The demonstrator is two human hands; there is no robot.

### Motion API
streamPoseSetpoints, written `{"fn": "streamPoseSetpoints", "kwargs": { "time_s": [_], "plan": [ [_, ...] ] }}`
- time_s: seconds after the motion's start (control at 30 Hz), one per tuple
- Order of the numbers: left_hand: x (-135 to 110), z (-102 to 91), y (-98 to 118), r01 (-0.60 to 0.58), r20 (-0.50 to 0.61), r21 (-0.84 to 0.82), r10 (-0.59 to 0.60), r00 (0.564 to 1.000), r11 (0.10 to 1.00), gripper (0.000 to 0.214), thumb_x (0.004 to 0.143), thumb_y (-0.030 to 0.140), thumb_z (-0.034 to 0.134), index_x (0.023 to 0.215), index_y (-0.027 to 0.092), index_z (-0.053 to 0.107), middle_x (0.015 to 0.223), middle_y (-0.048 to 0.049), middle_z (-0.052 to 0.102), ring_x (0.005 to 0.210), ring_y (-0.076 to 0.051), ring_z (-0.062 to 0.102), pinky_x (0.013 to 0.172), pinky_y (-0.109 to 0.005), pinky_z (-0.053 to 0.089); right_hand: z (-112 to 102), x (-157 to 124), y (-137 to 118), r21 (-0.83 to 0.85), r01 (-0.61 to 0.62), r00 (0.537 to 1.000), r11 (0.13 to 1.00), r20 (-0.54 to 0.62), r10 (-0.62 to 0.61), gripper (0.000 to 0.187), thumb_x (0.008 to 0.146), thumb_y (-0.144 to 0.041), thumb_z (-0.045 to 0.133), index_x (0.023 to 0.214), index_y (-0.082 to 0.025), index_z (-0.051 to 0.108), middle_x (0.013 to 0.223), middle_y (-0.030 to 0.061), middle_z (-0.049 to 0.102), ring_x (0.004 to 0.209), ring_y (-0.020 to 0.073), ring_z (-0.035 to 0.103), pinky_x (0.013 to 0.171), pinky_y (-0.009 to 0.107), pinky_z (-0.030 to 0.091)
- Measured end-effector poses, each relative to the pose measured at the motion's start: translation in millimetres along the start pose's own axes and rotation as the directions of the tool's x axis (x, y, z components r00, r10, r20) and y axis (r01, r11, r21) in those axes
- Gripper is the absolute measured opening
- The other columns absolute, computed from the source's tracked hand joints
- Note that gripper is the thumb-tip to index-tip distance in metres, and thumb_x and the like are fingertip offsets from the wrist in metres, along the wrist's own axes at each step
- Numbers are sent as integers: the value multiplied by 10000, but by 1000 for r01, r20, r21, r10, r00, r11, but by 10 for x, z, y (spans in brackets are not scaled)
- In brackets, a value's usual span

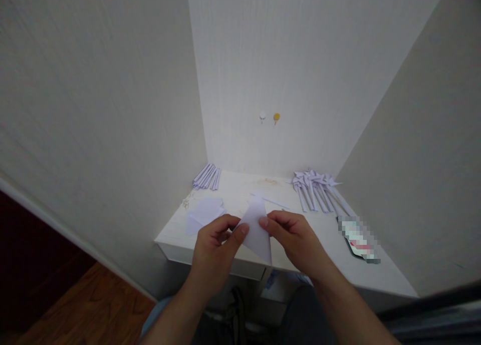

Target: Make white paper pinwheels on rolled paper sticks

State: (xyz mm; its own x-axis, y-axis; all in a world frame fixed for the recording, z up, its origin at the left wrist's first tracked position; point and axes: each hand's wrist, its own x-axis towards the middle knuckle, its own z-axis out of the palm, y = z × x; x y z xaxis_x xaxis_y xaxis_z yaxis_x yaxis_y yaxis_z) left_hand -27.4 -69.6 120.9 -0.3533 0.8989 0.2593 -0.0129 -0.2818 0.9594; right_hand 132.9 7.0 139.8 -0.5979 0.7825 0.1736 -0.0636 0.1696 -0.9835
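Note:
A folded sheet of white paper (257, 230) with a pointed lower end is held up between both hands, above the front edge of the table. My left hand (216, 247) pinches its left edge between thumb and fingers. On the other edge, my right hand (295, 237) grips it the same way, thumb lying on the face. Left of the paper lies a loose pile of white paper sheets (205, 214). Behind it is a thin white paper stick (276, 203), lying on the tabletop.
Several rolled paper sticks (208, 177) lie at the back left of the white table (240, 180), near small pins (187, 201). Paper pinwheels (313, 187) are heaped at the back right. A phone (358, 242) with a blurred screen rests at the right. Two hooks (276, 117) hang on the wall.

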Motion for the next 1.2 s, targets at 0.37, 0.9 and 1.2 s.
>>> {"fn": "streamPoseSetpoints", "kwargs": {
  "time_s": [0.37, 0.9, 1.2],
  "plan": [
    [14, 93, -32, -30, -88, -81, 23, 996, 996, 190, 825, 338, 773, 704, 200, 723, 597, 27, 623, 557, -116, 538, 541, -210, 444, -27, -85, 29, -65, -48, 999, 997, 16, 49, 448, 862, -580, 715, 684, -169, 721, 622, 19, 646, 583, 130, 512, 558, 257, 399],
    [63, 64, -60, -58, -272, -28, 48, 961, 998, 242, 749, 385, 810, 687, 178, 701, 578, 17, 624, 545, -119, 554, 522, -205, 475, -15, -128, 91, -106, 28, 999, 994, 22, -25, 407, 958, -522, 624, 772, -181, 747, 736, 50, 736, 717, 172, 653, 690, 281, 494],
    [78, 30, -165, -102, -311, -91, 69, 948, 991, 247, 784, 382, 812, 717, 176, 694, 602, 26, 629, 566, -103, 556, 545, -186, 471, -83, -184, 140, -215, 55, 998, 975, 11, -54, 449, 980, -506, 586, 708, -178, 727, 679, 32, 693, 644, 141, 568, 624, 267, 420]
  ]
}}
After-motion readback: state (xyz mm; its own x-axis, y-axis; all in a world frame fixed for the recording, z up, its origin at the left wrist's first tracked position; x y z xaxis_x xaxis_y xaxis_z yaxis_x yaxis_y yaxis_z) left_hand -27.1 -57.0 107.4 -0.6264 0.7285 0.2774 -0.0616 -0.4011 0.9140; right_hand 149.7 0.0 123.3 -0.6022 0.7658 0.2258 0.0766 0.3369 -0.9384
